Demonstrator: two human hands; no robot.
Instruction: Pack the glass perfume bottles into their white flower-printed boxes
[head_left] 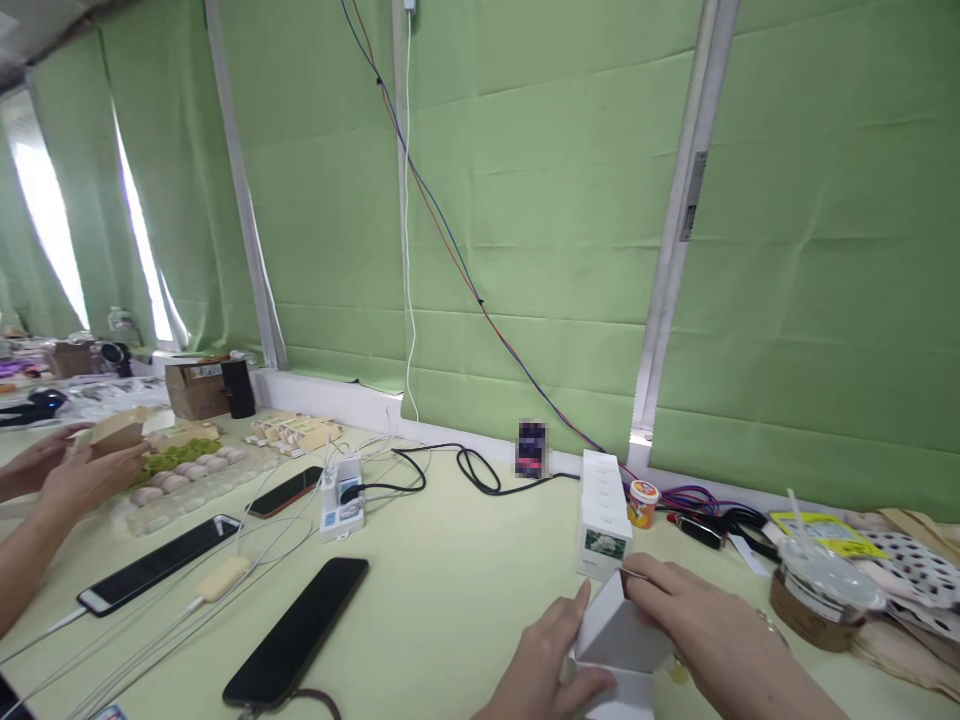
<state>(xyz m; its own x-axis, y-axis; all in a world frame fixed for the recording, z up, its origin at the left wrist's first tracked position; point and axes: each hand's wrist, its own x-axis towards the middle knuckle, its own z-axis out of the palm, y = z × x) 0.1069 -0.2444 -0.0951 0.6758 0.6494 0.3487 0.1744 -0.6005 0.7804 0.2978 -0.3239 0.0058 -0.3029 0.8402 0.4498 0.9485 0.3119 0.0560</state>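
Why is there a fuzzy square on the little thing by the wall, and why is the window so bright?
In the head view, the small dark object by the wall is pixelated on purpose; bright daylight glares white through gaps in the green blinds at far left; the wide lens bends the window frames so they lean.

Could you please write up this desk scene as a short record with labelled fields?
left hand: left hand steadies the small white box at its near-left side
right hand: right hand rests on the box's open flap
behind box: row of white cartons, standing
near centre: black phone lying flat, screen dark
right edge: lidded drink cup with straw
far left: another person's hands hold a brown box
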